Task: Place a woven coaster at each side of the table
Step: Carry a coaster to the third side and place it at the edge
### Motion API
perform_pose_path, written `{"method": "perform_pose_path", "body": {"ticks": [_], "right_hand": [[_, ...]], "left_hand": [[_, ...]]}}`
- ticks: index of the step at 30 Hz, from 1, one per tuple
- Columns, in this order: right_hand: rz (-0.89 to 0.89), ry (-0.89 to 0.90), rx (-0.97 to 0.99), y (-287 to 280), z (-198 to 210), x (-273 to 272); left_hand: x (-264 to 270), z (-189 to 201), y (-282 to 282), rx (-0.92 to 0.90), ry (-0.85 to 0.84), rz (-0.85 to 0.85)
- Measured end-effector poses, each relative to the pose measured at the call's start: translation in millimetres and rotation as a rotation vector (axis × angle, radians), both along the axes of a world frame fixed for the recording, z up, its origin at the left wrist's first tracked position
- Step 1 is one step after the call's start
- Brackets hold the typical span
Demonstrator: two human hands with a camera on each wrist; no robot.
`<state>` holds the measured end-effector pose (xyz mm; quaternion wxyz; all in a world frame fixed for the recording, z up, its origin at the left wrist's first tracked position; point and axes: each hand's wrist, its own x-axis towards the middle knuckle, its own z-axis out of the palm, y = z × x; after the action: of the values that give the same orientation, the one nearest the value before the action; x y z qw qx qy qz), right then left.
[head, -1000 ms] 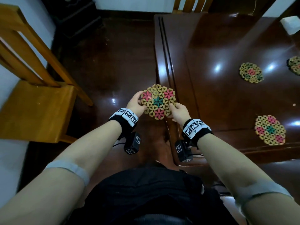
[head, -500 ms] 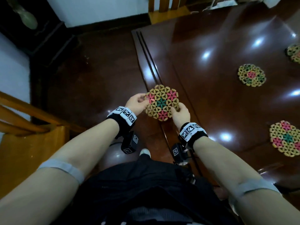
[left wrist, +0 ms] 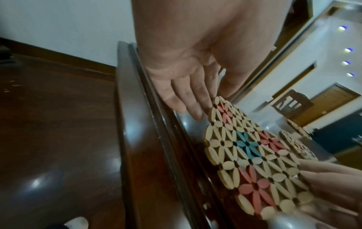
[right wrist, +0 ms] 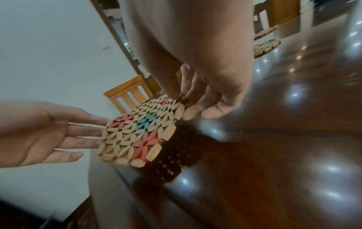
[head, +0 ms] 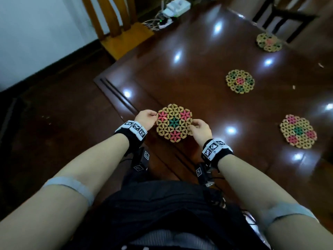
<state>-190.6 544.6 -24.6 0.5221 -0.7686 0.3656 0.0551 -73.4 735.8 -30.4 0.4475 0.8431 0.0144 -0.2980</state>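
A hexagonal woven coaster (head: pixel 173 123) with pink flowers and a green centre hangs low over the dark wooden table (head: pixel 189 56), just inside its left edge. In the right wrist view it is tilted (right wrist: pixel 137 133), its reflection below it. My right hand (head: pixel 200 129) pinches the coaster's right rim between thumb and fingers (right wrist: pixel 195 108). My left hand (head: pixel 146 118) lies against the left rim with straight fingers (left wrist: pixel 186 99), thumb at the top corner. Three more coasters lie on the table: one in the middle (head: pixel 240 81), one at the near right (head: pixel 298 131), one far off (head: pixel 269 42).
The table's grooved left edge (head: pixel 117 98) runs diagonally past my left wrist, with dark floor (head: pixel 54 123) beyond it. A light wooden chair (head: pixel 115 24) stands at the far end beside a white box with cables (head: pixel 173 11). A dark chair (head: pixel 281 17) stands at the far right.
Both hands have carried the coaster rightward, from over the table's edge to above the tabletop. My head has turned right, so the far chair and more of the table show.
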Motion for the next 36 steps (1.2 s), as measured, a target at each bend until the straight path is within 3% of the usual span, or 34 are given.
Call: {"method": "perform_pose_path", "body": {"ticks": [3,9,12,15,18,24,28,36], "right_hand": [[-0.061,0.053,-0.052,-2,-1,8],[-0.291,0.159,-0.100,8,0,10],[-0.206,0.282,-0.192,13,-2,7],[-0.109,0.453,-0.269,21,0,2],[-0.109,0.429,-0.328,28,-2,-1],[0.029,0.477,-0.345,35,-7,-7],[0.010,0.473,-0.379,41,-6,-12],[-0.025,0.469,-0.354,58,-9,-11]], "left_hand": [[24,1,-13,0.020,0.004,-0.148],[62,9,-33,0.160,-0.010,-0.704],[71,4,-40,0.231,-0.001,-0.881],[76,-1,-43,0.294,-0.078,-0.898],[82,0,-44,0.291,-0.286,-0.928],[77,3,-50,0.367,-0.484,-1.346],[73,-3,-45,0.463,-0.521,-1.429],[79,-1,-36,0.433,-0.511,-1.418]]}}
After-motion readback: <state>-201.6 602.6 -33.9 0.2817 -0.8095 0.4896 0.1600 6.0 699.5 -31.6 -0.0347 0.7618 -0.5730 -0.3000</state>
